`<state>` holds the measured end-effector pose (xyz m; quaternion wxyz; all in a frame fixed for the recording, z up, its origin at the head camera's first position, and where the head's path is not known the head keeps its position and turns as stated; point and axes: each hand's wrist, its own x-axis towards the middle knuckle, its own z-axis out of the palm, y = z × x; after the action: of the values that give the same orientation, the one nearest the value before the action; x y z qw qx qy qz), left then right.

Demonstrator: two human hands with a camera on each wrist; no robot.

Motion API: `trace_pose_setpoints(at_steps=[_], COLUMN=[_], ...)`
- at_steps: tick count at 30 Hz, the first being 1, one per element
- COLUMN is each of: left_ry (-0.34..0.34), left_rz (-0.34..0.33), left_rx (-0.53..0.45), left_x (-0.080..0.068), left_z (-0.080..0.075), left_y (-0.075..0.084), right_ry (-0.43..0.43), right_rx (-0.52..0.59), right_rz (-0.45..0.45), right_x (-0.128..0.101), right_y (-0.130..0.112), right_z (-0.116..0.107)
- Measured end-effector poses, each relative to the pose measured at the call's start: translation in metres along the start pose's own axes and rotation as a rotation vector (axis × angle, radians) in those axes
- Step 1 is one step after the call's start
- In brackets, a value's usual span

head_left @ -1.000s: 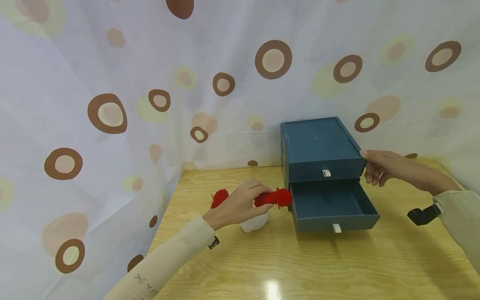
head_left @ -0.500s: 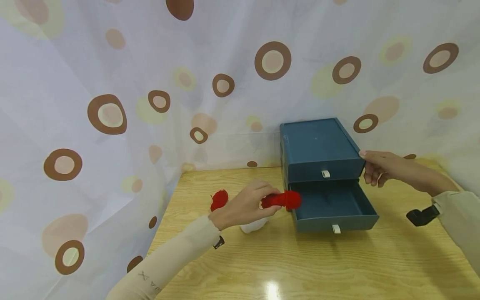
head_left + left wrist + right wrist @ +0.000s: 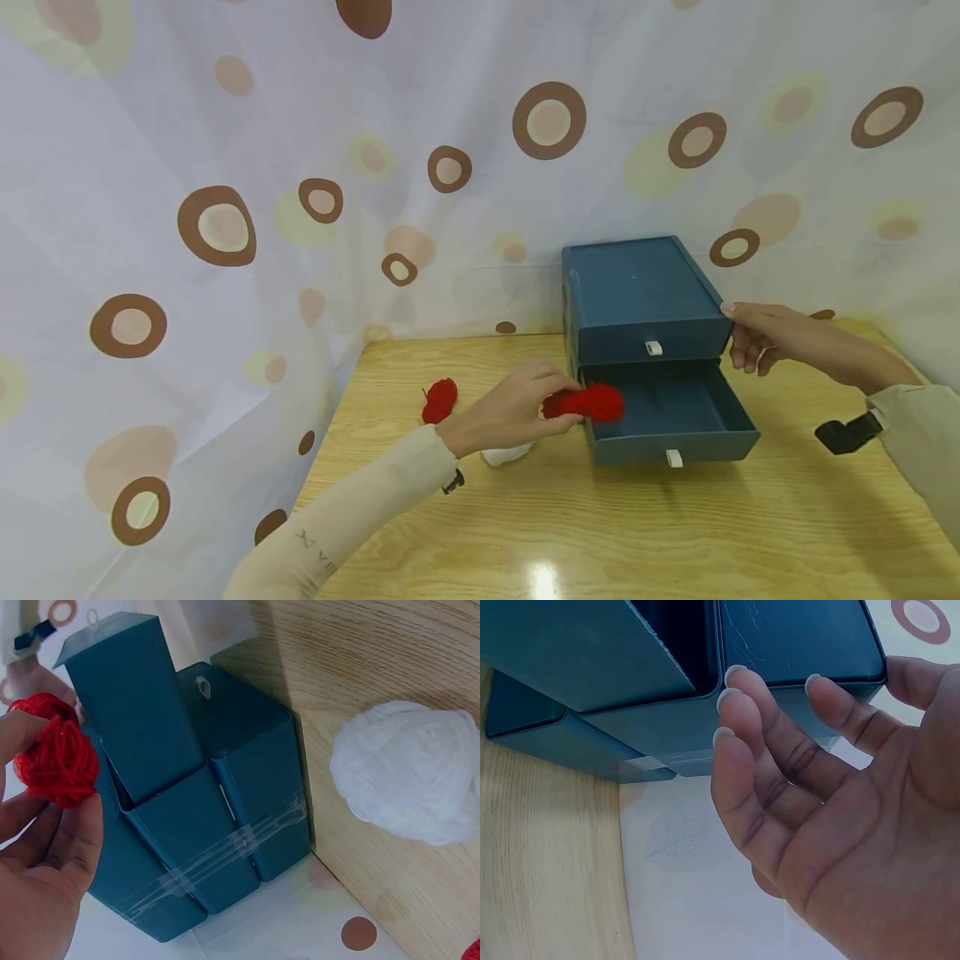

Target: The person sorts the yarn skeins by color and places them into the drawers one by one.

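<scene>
A: Far left on the tabletop [image 3: 465, 533], a spare red ball [image 3: 439, 399] sits alone, with a white ball [image 3: 507, 454] just under the left hand [image 3: 510, 410].

B: And that grip?

A: Pinching red yarn [image 3: 585, 402], fingers curled round it. The yarn's long axis runs left to right, its free end poking over the open lower drawer [image 3: 675, 437], which lies directly right of the hand.

B: The right hand [image 3: 765, 333]?

A: Fingers loose and spread, thumb touching the box [image 3: 637, 292] at its top right corner. The left is nearer the drawer.
</scene>
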<state>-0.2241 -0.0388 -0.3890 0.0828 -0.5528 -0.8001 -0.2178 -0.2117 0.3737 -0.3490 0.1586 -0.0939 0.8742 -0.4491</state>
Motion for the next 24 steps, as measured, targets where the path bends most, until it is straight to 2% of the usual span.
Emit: trace_pose_setpoints(at_steps=[6, 15, 24], left_ry=[-0.021, -0.012, -0.036], left_rz=[0.014, 0.060, 0.061], left_rx=[0.032, 0.041, 0.040], left_x=[0.008, 0.019, 0.030], left_z=[0.003, 0.010, 0.018], left_y=[0.004, 0.008, 0.014], right_ry=[0.001, -0.003, 0.020], right_rx=[-0.004, 0.001, -0.005], right_rz=[0.001, 0.007, 0.030], right_x=[0.000, -0.002, 0.001], right_y=[0.002, 0.000, -0.001], right_z=[-0.001, -0.001, 0.000])
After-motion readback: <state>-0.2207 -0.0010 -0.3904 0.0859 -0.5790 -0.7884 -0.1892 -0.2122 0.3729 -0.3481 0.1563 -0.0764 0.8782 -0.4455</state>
